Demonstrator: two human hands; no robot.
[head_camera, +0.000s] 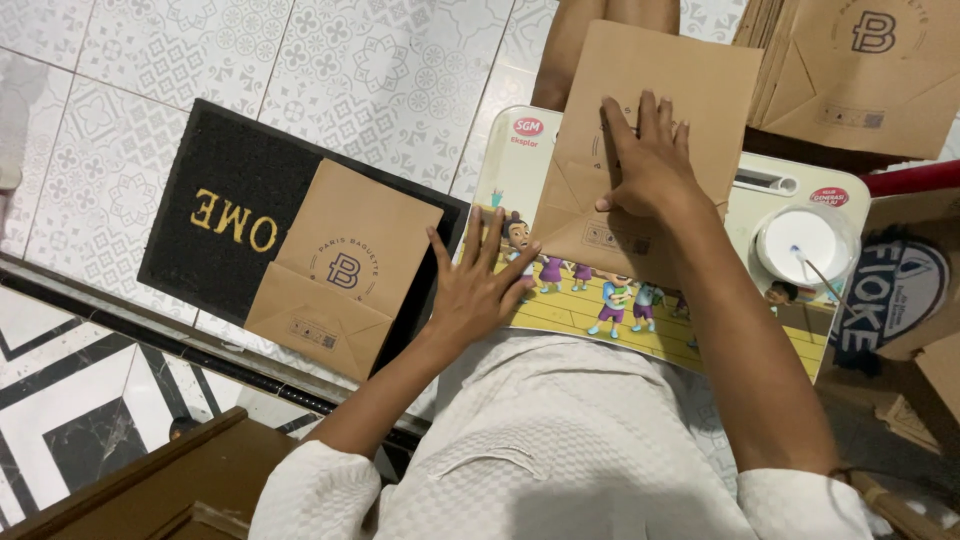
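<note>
My right hand (650, 160) lies flat, fingers together, pressing on a brown paper bag (690, 80) that rests on a small lap table (510, 170) with a cartoon picture on its top. My left hand (478, 285) is spread open at the table's left edge, next to a second flat brown paper bag (345, 265) lying on a black doormat (220, 200). The left fingers hold nothing and sit just right of that bag.
A stack of brown paper bags (860, 70) lies at the top right. A white cup with a stick in it (805, 245) stands on the table's right side. A cardboard box (915, 280) is at the right edge. Patterned tiles (380, 70) cover the floor; dark wooden furniture (150, 490) at bottom left.
</note>
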